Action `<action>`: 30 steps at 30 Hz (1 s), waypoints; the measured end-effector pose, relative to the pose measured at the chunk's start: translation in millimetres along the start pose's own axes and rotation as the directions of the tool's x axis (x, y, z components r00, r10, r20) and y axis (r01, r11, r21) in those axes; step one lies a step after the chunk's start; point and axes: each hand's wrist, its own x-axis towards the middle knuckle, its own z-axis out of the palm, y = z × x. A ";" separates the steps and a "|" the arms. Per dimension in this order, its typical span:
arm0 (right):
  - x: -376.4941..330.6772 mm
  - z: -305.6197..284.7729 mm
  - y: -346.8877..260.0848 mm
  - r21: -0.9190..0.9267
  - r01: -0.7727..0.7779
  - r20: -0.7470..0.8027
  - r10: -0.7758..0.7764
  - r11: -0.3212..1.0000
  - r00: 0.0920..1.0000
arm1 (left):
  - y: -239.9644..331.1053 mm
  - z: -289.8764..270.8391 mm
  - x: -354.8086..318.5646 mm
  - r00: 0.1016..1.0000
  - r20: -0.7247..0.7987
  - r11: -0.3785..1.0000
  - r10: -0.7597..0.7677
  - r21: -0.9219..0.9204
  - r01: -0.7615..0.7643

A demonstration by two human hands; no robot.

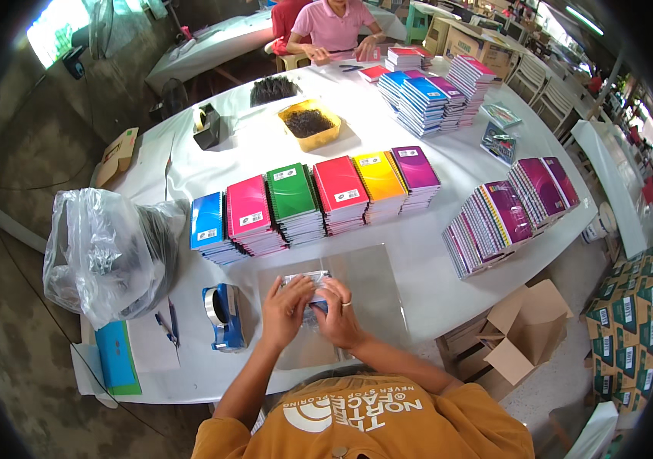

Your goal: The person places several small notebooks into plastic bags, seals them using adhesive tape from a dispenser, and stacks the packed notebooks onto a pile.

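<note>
Close in front of me, a small pack in clear plastic point(313, 276) lies on a transparent plastic sheet point(380, 291). My left hand point(287, 307) presses its closed fingers along the left side of the pack. From the right, my right hand point(336, 312), with a ring on one finger, grips the same pack; dark blue shows beneath it. My hands cover most of the pack, so its contents cannot be made out. Beyond them runs a row of spiral notebook stacks point(316, 199) in blue, pink, green, red, yellow and purple. A blue tape dispenser point(225, 320) stands left of my left hand.
At left sit a bulging clear plastic bag point(112, 256), pens point(169, 325) and a blue folder point(114, 358). Purple notebooks point(506, 206) fill the right side. Farther back are a yellow tub point(310, 126), more notebook stacks point(426, 96) and a seated person point(334, 27). An open carton point(522, 329) stands below right.
</note>
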 end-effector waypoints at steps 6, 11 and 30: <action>8.1 -8.8 10.4 -0.007 0.134 0.195 -0.130 0.991 0.972 | 19.9 -15.8 -38.5 0.998 0.027 0.996 -0.048 0.070 0.046; 11.0 -11.3 16.7 0.034 0.165 0.221 -0.169 0.986 0.961 | -25.4 -86.7 -67.5 0.738 -0.444 0.779 -0.508 0.129 0.613; 15.5 -10.5 18.8 -0.003 0.251 0.254 -0.242 0.968 0.937 | -77.4 -116.4 -213.3 0.588 0.371 0.057 -0.719 -0.811 0.582</action>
